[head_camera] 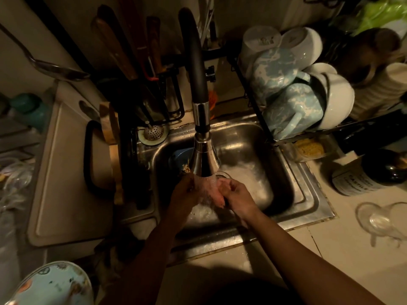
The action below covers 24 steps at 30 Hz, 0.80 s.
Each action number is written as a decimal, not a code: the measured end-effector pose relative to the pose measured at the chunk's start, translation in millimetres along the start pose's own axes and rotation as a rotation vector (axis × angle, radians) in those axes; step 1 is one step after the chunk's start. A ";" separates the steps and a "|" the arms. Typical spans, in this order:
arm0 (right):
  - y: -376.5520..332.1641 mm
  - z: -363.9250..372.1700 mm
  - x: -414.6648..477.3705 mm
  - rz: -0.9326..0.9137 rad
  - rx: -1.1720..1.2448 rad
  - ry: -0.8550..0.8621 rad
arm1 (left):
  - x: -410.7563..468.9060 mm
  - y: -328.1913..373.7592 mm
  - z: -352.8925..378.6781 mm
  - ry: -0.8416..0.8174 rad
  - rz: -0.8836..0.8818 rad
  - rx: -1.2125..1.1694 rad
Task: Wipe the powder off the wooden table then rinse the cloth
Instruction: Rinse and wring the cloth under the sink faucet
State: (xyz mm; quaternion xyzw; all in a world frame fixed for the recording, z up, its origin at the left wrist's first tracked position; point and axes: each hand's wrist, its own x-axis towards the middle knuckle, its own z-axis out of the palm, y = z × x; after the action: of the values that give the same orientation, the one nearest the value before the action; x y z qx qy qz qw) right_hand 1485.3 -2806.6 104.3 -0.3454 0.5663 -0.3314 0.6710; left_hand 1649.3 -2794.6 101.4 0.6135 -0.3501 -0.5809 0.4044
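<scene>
Both hands are over the sink (312,190), right under the tap (203,159). Water (212,177) pours out of the tap and lands on the cloth (214,195).

The cloth is pink and wet. It is bunched up between the two hands, low over the middle of the sink. The left hand (185,192) holds its left side and the right hand (236,194) holds its right side. The fingers of both hands are curled, so each grip is closed on the cloth. Most of the cloth sits in the gap between the two grips, and a little bit hangs down below them. The light is dim and the water blurs things, so the right thumb seems to press on top of the cloth, but that is hard to tell for sure. The hands are very close, almost touching.

A blue bowl (179,156) sits in the sink behind the left hand. A small metal strainer (153,130) rests on the back left corner of the sink.

To the right of the tap is a black rack (312,134). Blue and white mugs (293,106) and white bowls (339,100) are piled in it, upside down or tipped over. A dark bottle (374,172) lies on the worktop (330,249) to the right of the sink. A pale cutting board (66,183) lies to the left of the sink.
</scene>
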 end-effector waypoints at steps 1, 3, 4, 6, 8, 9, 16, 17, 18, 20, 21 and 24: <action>0.0 0.6 0.5 -0.004 0.009 0.020 | -1.6 0.5 0.1 -0.003 0.029 0.100; 0.4 -0.1 -0.4 -0.067 0.012 -0.034 | 2.2 -2.3 -0.7 0.040 0.055 0.203; 1.5 -0.4 -2.1 -0.106 -0.014 -0.085 | 3.8 -1.6 -0.5 0.092 0.040 0.214; 2.0 -1.2 -6.6 -0.171 -0.080 -0.162 | 7.2 -1.2 -2.2 0.194 0.021 0.235; -0.1 -1.4 -8.4 -0.206 -0.184 -0.154 | 11.4 -5.2 -0.9 0.234 0.034 0.296; 0.9 -1.1 -5.7 -0.226 -0.237 -0.091 | 9.6 -6.4 1.5 0.224 0.020 0.307; 15.4 3.3 -0.1 -0.325 -0.351 0.031 | 4.4 -5.9 14.5 0.263 0.007 0.341; 14.1 4.1 -4.0 -0.348 -0.381 -0.019 | 6.0 -6.6 12.9 0.290 -0.013 0.343; 12.2 3.4 -5.5 -0.356 -0.411 -0.055 | 6.7 -9.6 11.6 0.288 -0.019 0.341; 7.1 0.6 -0.7 -0.390 -0.456 -0.038 | 2.7 -10.1 13.9 0.249 -0.011 0.391; 4.3 -0.8 2.5 -0.398 -0.465 0.006 | -0.8 -8.4 15.5 0.239 0.004 0.413; 1.3 1.5 4.2 -0.357 -0.438 0.077 | -2.0 0.4 19.2 0.243 0.036 0.429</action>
State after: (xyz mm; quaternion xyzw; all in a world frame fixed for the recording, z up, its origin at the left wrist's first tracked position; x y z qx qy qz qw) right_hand 1487.4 -2809.3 101.1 -0.5636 0.5797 -0.3269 0.4893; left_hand 1630.0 -2794.7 102.7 0.7444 -0.4252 -0.4078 0.3145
